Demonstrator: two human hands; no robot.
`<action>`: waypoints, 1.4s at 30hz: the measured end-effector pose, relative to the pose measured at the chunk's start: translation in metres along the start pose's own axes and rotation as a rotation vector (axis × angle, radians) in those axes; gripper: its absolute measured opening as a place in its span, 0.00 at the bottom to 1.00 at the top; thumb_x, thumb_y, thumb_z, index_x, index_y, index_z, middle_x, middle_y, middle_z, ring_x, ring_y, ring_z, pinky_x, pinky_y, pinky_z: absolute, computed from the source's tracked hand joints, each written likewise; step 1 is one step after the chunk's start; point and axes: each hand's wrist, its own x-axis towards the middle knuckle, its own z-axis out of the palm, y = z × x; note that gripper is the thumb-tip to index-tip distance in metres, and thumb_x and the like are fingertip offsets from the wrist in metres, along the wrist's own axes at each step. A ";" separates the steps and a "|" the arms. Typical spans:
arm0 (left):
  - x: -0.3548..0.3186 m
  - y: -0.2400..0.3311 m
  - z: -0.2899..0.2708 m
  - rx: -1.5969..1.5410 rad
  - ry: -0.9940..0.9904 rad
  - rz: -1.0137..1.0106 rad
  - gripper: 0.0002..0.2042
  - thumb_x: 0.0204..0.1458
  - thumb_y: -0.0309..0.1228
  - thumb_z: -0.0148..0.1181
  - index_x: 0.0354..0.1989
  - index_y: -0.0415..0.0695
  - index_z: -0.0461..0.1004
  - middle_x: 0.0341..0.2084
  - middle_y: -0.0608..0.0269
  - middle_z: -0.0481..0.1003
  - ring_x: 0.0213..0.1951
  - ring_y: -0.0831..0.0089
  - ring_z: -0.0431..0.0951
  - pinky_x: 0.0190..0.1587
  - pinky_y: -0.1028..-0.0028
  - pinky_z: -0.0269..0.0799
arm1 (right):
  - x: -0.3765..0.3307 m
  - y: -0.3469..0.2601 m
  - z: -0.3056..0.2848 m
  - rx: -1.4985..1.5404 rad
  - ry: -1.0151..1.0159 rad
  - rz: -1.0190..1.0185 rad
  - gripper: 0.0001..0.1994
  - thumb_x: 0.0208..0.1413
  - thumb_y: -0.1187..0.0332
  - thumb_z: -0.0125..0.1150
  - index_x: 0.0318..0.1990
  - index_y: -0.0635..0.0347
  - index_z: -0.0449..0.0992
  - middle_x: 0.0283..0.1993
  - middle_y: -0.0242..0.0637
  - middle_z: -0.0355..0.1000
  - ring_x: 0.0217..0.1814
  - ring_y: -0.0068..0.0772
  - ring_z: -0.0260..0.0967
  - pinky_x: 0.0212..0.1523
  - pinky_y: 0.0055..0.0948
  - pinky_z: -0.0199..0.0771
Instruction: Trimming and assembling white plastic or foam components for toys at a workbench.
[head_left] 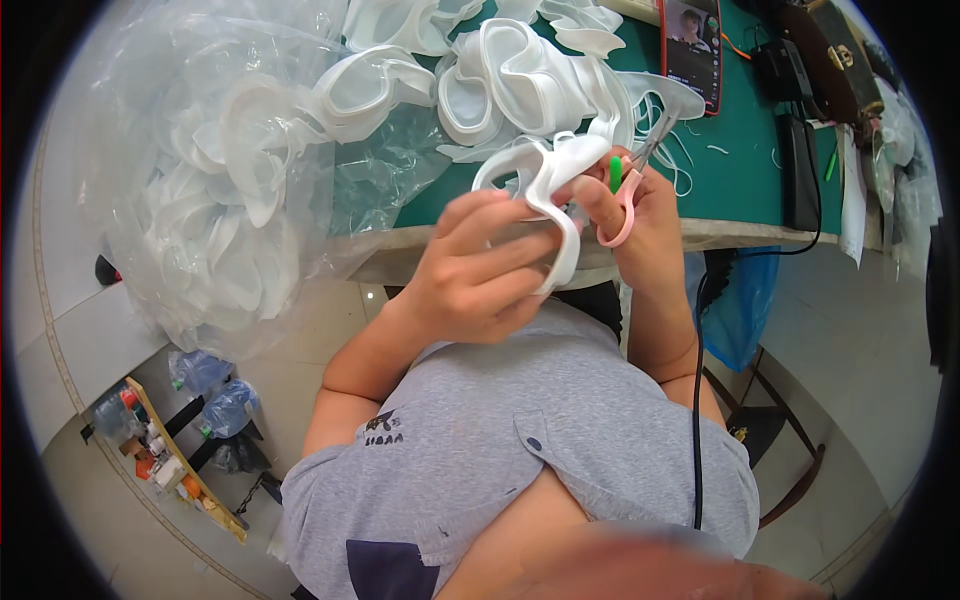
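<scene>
In front of my chest, my left hand point(480, 268) has its fingers wrapped round a white, soft-looking looped piece point(566, 252) with a rolled, curving edge. Its exact kind is unclear. My right hand point(652, 225) holds small scissors with pink handles point(626, 222), the metal blades pointing up and away from me. A bright green tab point(615, 173) shows beside the handle. The right fingertips are at the upper part of the white piece, partly hidden behind it. Just beyond my hands lies a heap of similar white looped pieces point(520, 75) on the green table point(735, 180).
At the left, a big clear plastic bag point(215, 200) holds many more white pieces. A phone point(690, 50) with a lit screen stands at the back right. Thin white cord point(682, 160) and scraps lie near it. A black cable point(697, 400) hangs down beside my right arm.
</scene>
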 end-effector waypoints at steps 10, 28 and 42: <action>0.000 -0.005 -0.001 -0.566 0.128 -0.602 0.10 0.57 0.34 0.56 0.36 0.39 0.76 0.31 0.62 0.78 0.39 0.66 0.76 0.44 0.68 0.70 | 0.000 -0.008 0.004 0.069 -0.014 0.104 0.14 0.48 0.73 0.68 0.42 0.70 0.74 0.30 0.37 0.77 0.33 0.25 0.76 0.36 0.19 0.73; 0.016 -0.004 0.018 -0.974 0.318 -0.975 0.12 0.52 0.19 0.61 0.45 0.32 0.75 0.39 0.57 0.79 0.40 0.76 0.79 0.46 0.79 0.74 | -0.025 0.005 0.016 -0.300 0.189 0.006 0.12 0.49 0.69 0.70 0.37 0.65 0.76 0.22 0.29 0.72 0.23 0.15 0.69 0.23 0.14 0.63; 0.010 0.004 0.031 -0.907 0.183 -0.901 0.06 0.53 0.19 0.58 0.39 0.35 0.72 0.37 0.64 0.74 0.42 0.78 0.75 0.47 0.77 0.74 | -0.016 0.009 -0.005 -0.352 0.181 0.040 0.10 0.55 0.69 0.62 0.38 0.69 0.76 0.21 0.30 0.73 0.21 0.14 0.67 0.23 0.14 0.62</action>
